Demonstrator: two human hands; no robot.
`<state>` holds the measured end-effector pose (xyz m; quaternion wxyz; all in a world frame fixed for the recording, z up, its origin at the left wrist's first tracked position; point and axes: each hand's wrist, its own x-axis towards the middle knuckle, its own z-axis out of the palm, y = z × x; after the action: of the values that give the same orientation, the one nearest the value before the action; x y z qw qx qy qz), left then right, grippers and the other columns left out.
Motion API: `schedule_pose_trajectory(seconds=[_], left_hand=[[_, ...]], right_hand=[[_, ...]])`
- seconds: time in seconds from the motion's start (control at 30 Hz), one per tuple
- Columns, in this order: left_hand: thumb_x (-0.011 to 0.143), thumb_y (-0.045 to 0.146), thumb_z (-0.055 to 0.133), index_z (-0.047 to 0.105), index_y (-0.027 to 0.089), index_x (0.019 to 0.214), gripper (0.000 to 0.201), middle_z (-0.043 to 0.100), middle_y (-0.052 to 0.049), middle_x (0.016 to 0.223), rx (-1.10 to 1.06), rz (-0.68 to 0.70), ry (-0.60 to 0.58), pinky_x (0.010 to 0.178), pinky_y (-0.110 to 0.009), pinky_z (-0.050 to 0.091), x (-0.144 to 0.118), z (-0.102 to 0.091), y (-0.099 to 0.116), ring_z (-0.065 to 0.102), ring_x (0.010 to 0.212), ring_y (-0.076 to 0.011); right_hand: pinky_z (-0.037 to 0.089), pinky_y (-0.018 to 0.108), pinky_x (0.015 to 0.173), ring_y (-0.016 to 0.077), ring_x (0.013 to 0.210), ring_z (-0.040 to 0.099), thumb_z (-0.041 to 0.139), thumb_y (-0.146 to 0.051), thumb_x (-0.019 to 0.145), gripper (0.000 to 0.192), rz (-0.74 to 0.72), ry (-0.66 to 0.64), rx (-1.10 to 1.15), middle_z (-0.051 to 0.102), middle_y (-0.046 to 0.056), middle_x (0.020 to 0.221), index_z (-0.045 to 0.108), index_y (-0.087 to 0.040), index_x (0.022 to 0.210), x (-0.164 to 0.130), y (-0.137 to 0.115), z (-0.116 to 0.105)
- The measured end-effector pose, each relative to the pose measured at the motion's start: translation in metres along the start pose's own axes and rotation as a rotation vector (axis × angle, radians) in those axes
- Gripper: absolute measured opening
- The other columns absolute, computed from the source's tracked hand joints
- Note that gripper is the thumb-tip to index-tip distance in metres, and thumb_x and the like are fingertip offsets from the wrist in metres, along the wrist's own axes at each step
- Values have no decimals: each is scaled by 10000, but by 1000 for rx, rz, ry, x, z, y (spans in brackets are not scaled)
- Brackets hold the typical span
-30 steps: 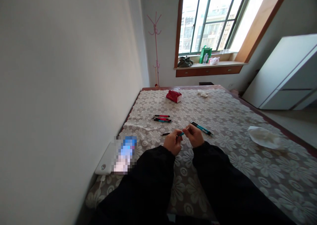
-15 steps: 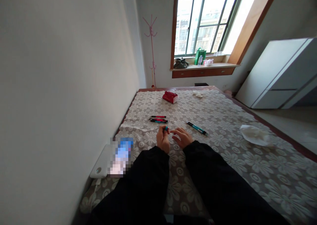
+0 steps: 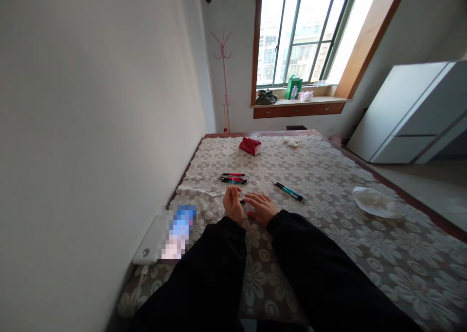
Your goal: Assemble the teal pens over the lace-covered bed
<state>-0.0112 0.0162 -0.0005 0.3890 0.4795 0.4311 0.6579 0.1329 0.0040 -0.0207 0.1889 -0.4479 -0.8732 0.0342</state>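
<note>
The turquoise-and-black pens [image 3: 289, 191] on the right and the mixed pens [image 3: 233, 179] farther left look like smooth, slightly glossy plastic; the slim pale piece [image 3: 233, 181] in the left hand [image 3: 232, 206] is too small to judge. Beneath, the floral tablecloth [image 3: 321, 176] is matt, lacy-looking cloth, and the black sleeves [image 3: 310, 254] are dull fabric. At the far end, the red tissue pack [image 3: 250, 146] has shiny plastic film, and the window trim [image 3: 368, 54] looks like smooth wood.

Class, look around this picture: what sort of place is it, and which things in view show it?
Most likely a room in a home: a flower-patterned cloth is spread out, a pink coat stand stands by the far wall, and a window looks out on buildings.
</note>
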Motion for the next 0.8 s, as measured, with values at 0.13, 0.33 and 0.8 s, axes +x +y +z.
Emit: schedule_pose_trajectory(seconds=[0.13,0.33,0.8], left_hand=[[910,558,400,519,184,749,424,344,60,547,-17,36,-7,465,-192,300,-1,3,-1,337,475,-76],[920,512,422,536,191,936,342,446,49,599,-59,56,-93,534,-195,378,-5,8,1,434,533,-83],[921,480,430,514,199,866,298,478,38,633,-20,79,-175,567,-211,410,-12,10,-3,450,554,-90]], right_hand=[[380,445,993,267,1210,469,530,-338,897,387,-26,29,20,550,82,1317,559,-262,1276,0,0,-4],[389,457,981,276,1173,480,542,-324,890,364,-32,35,22,571,76,1283,584,-271,1248,0,2,0],[450,400,884,256,1037,532,485,-365,914,307,-147,88,87,632,102,1099,626,-221,1146,0,9,10]])
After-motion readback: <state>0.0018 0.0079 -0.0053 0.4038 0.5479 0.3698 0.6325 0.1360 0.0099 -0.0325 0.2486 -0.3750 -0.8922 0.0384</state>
